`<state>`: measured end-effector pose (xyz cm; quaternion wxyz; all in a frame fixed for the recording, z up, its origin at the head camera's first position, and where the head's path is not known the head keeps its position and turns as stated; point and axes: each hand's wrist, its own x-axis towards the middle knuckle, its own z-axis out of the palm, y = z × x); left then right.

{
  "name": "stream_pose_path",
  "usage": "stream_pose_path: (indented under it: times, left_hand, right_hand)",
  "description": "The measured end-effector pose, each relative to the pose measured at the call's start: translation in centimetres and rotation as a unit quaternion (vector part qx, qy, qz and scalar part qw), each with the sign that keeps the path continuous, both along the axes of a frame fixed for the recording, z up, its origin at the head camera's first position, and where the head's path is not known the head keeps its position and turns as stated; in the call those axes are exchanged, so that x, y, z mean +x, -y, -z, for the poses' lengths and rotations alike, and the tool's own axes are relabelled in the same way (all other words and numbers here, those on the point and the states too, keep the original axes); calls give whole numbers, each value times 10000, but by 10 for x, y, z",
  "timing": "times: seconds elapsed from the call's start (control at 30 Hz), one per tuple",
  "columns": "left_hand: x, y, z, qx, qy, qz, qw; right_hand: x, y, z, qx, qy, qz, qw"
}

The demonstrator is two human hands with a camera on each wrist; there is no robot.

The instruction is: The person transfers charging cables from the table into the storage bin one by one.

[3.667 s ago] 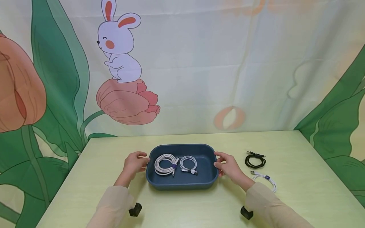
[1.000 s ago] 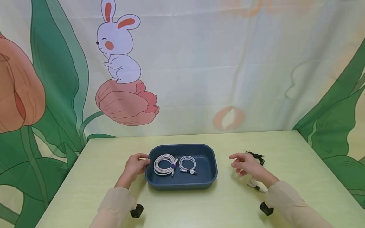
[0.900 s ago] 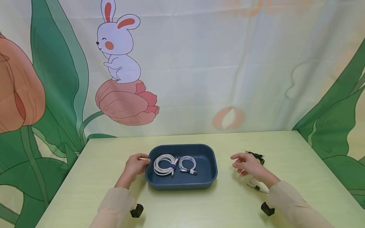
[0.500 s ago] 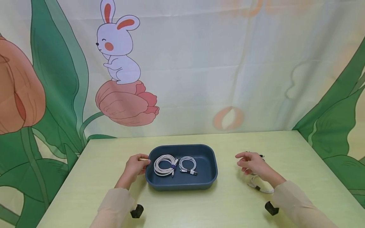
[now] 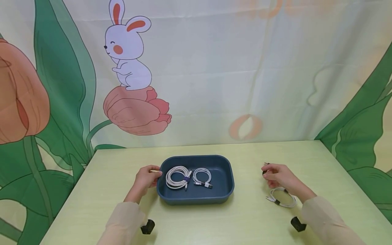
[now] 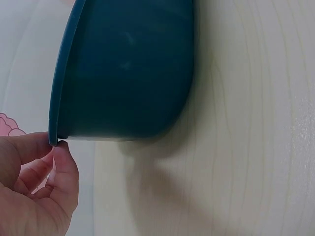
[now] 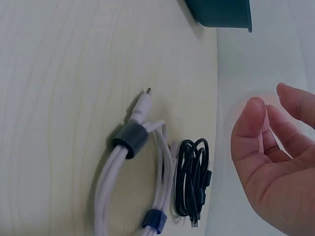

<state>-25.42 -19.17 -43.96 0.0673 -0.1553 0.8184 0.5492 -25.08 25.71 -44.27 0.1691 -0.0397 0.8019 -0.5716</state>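
My left hand (image 5: pixel 147 177) pinches the left rim of a dark blue tray (image 5: pixel 197 200) between thumb and fingers; the left wrist view shows the tray's rim (image 6: pixel 55 98) caught there. Two coiled white cables lie inside: a thicker cable (image 5: pixel 168 178) with a purple tie and a thinner USB cable (image 5: pixel 209 179). My right hand (image 5: pixel 283 177) hovers over a coiled black cable (image 7: pixel 186 177), mostly hidden beneath it in the head view. Thumb and fingers are bent loosely and apart, holding nothing. Nearer me lies a white cable (image 5: pixel 284 206), bound with a black and a blue tie.
Everything stands on a pale wood-grain table (image 5: pixel 196 224). A printed curtain (image 5: pixel 199 85) with a rabbit and tulips hangs right behind its far edge. Small black wrist devices hang under both sleeves, the left device (image 5: pixel 147 227) and the right device (image 5: pixel 298 224).
My right hand has let go of the tray's right rim and moved right, over the black cable. The left hand keeps its grip on the tray, which stays in place.
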Motion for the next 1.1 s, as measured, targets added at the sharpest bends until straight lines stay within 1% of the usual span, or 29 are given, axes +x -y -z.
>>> stream_pose_path:
  times: [0.17, 0.4, 0.67, 0.9, 1.1]
  left_hand:
    - [0, 0, 0, -42, 24, -6, 10000]
    - [1, -1, -2, -63, 24, -9, 10000]
    - [-1, 0, 1, -91, 73, -18, 9999]
    - [-2, 1, 4, 120, -113, 43, 9999]
    - [-1, 1, 3, 111, -126, 61, 9998]
  right_hand:
    - [-1, -6, -2, 141, -13, 85, 9999]
    - [1, -15, -3, 289, -50, 32, 9996]
    - [4, -24, -4, 400, -28, 74, 9992]
    - [6, -31, -7, 411, -59, 4, 9991]
    - [8, -36, -3, 412, 41, 22, 9991]
